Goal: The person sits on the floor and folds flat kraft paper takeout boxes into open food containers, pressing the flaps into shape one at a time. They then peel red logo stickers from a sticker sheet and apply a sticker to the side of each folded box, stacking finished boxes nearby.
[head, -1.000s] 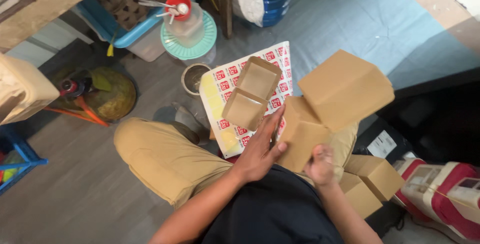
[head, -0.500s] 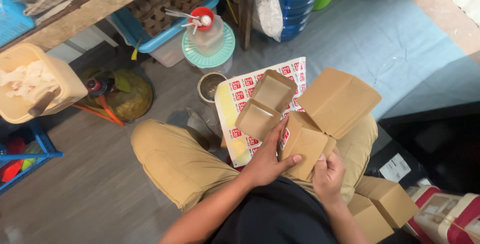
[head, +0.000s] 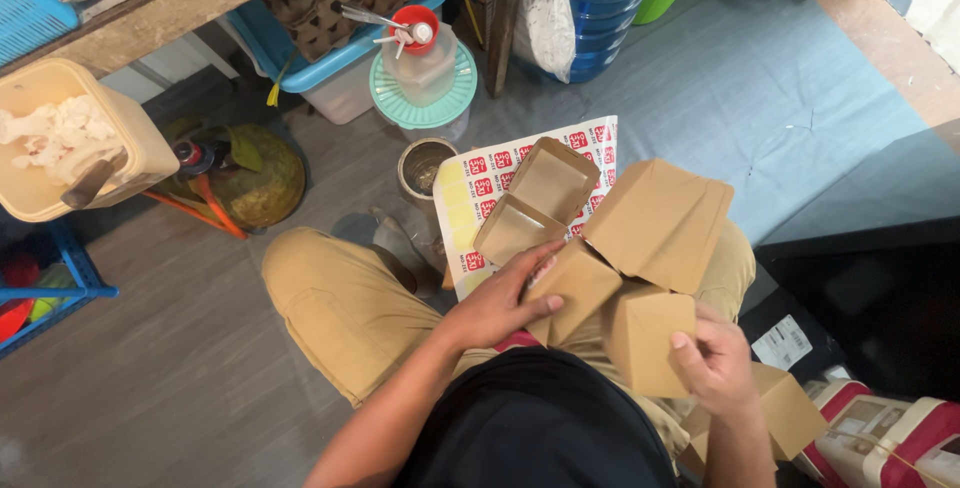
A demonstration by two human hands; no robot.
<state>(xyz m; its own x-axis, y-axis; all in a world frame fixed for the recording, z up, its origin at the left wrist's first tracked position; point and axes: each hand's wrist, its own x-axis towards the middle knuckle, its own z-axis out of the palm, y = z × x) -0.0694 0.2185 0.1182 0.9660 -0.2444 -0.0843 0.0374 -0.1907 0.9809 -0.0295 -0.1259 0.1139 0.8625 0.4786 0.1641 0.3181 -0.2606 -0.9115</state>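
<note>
I sit with tan trousers on, holding a brown cardboard food box (head: 640, 278) over my lap. My left hand (head: 500, 298) presses on one folded flap of it at the left. My right hand (head: 715, 363) grips the box's lower right corner. The box's large lid panel (head: 660, 218) stands up behind. A second brown box (head: 530, 203) lies open on a sticker sheet (head: 470, 183) with red and white squares, just beyond my left hand.
More folded brown boxes (head: 790, 413) lie by my right hip. A metal tin (head: 422, 163), a teal-lidded tub with a bottle (head: 422, 78), a blue crate (head: 330, 48), a blue water jug (head: 600, 8) and a cream bucket (head: 70, 138) stand on the floor ahead.
My head view has shifted, bringing the bucket and crate into sight. My left hand has slid down onto the box flap, and my right hand has taken the lower corner.
</note>
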